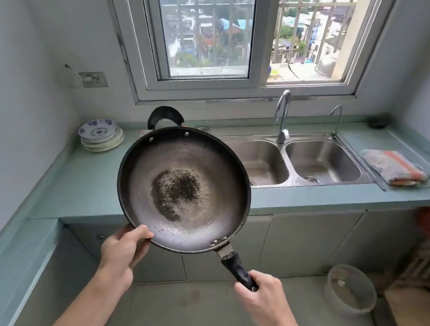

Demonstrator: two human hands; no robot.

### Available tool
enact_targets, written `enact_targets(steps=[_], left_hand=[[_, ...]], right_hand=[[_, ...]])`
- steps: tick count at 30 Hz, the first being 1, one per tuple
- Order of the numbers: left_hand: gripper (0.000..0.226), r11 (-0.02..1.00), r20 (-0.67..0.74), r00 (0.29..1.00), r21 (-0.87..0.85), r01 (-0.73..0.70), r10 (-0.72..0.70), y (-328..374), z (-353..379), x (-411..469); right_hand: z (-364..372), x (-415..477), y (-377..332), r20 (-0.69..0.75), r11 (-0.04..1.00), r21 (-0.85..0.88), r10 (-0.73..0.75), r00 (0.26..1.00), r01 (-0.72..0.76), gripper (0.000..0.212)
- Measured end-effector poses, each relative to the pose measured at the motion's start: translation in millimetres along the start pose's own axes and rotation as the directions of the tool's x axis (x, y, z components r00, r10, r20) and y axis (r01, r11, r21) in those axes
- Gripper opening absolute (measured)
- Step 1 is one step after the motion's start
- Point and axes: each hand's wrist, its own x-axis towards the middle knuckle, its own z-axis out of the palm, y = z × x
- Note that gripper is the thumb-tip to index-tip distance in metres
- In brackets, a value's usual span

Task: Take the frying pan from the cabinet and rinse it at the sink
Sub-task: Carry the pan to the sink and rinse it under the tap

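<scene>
I hold a dark frying pan [184, 189] in the air in front of the counter, tilted so its inside faces me. It has a burnt patch in the middle and a black loop handle at its far rim. My right hand [262, 294] is closed around the end of its long black handle. My left hand [124, 250] grips the pan's near rim, thumb on the inside edge. The double steel sink [292, 164] lies behind and to the right of the pan, with a curved tap [282, 114] at its back.
A stack of plates [100, 134] sits on the green counter [91, 188] at the left. A folded cloth [394, 167] lies right of the sink. Cabinet doors [305, 242] run below the counter. A round basin [351, 290] and wooden items stand on the floor at right.
</scene>
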Motion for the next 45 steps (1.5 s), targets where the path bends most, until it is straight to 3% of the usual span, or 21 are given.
enact_targets(steps=[11,23,31,38,40,43,45], left_hand=[[0.019,0.984,0.135,0.983,0.139,0.109,-0.128,-18.4,142.0,137.3],[0.015,0.847,0.195,0.875,0.409,0.339,-0.444,-34.7,305.1,325.5],[0.020,0.743,0.152,0.790,0.480,0.467,-0.594,-62.2,352.9,400.6],[0.015,0.705,0.134,0.778,0.537,0.463,-0.614,-76.9,379.5,429.0],[0.025,0.702,0.142,0.780,0.554,0.447,-0.609,-79.8,387.3,437.0],[0.057,0.692,0.161,0.770,0.577,0.434,-0.617,-80.9,399.6,444.0],[0.057,0.691,0.171,0.772,0.590,0.417,-0.612,-82.9,408.7,448.2]], right_hand=[[-28.7,141.9,30.9,-0.037,0.985,-0.014,0.172,0.984,-0.173,0.040],[-43.1,315.1,36.8,-0.087,0.904,-0.051,0.418,0.904,-0.423,0.036],[-40.3,381.5,56.8,-0.088,0.840,-0.118,0.522,0.848,-0.530,0.035],[-28.3,401.7,60.4,-0.109,0.818,-0.115,0.554,0.825,-0.564,0.039],[-23.0,404.2,60.7,-0.141,0.805,-0.118,0.566,0.813,-0.581,0.042],[-16.7,409.5,59.4,-0.164,0.790,-0.113,0.583,0.796,-0.603,0.042],[-13.4,414.8,59.8,-0.187,0.776,-0.111,0.597,0.780,-0.621,0.042]])
